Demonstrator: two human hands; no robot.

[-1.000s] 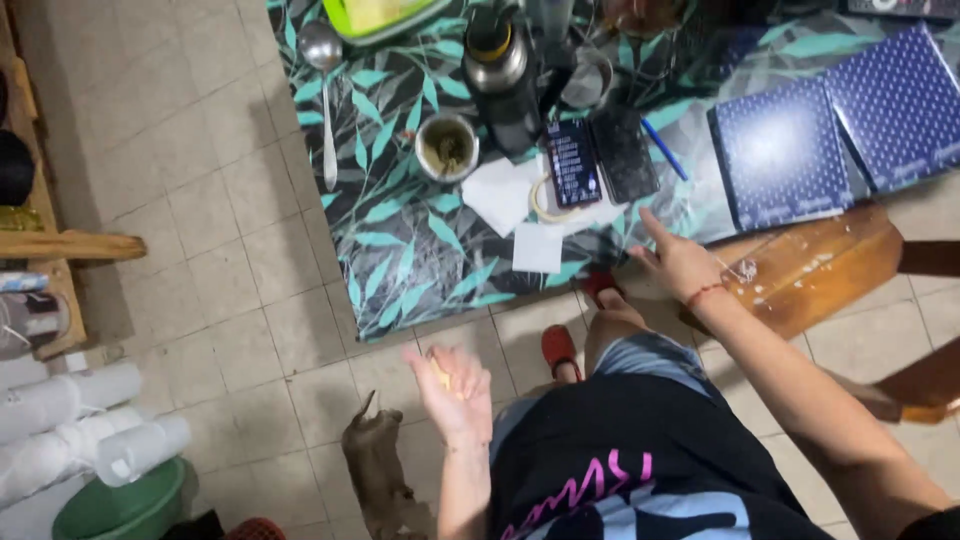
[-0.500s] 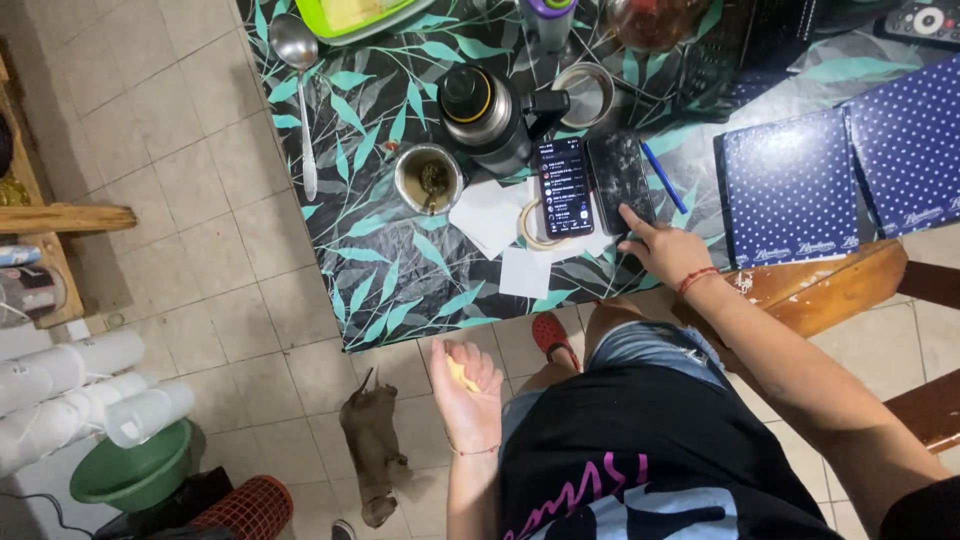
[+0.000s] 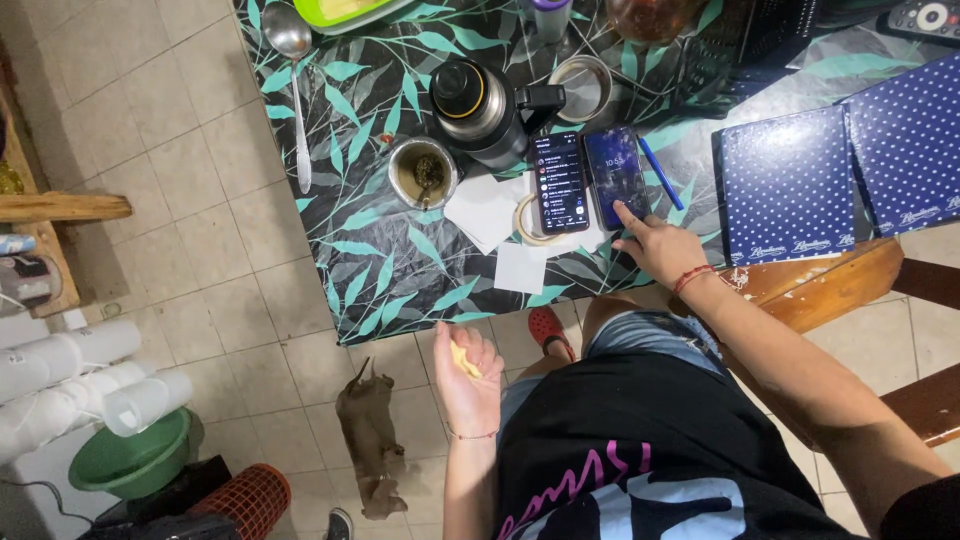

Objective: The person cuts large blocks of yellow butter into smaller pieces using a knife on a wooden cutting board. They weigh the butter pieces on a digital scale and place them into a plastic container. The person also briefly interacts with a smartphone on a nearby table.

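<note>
**One finger on a phone, a yellow morsel cupped in the other hand**

The right hand (image 3: 662,245) rests at the table's (image 3: 400,270) near edge, forefinger stretched out and its tip touching the lower corner of the blue-screened phone (image 3: 615,175); the other fingers curl loosely under. That phone lies flat, its long axis running away from the person, just beside a second phone (image 3: 560,183) with a dark screen, lying parallel.

The left hand (image 3: 466,375) hangs below the table edge, above the tiled floor, palm up, fingers half curled around a small yellow piece (image 3: 461,359). What the piece is cannot be made out.

A metal cup (image 3: 423,172) with dark contents stands beside a black flask (image 3: 480,105). White paper squares (image 3: 495,215) lie between cup and phones. The right forearm runs out of frame at the lower right.
</note>
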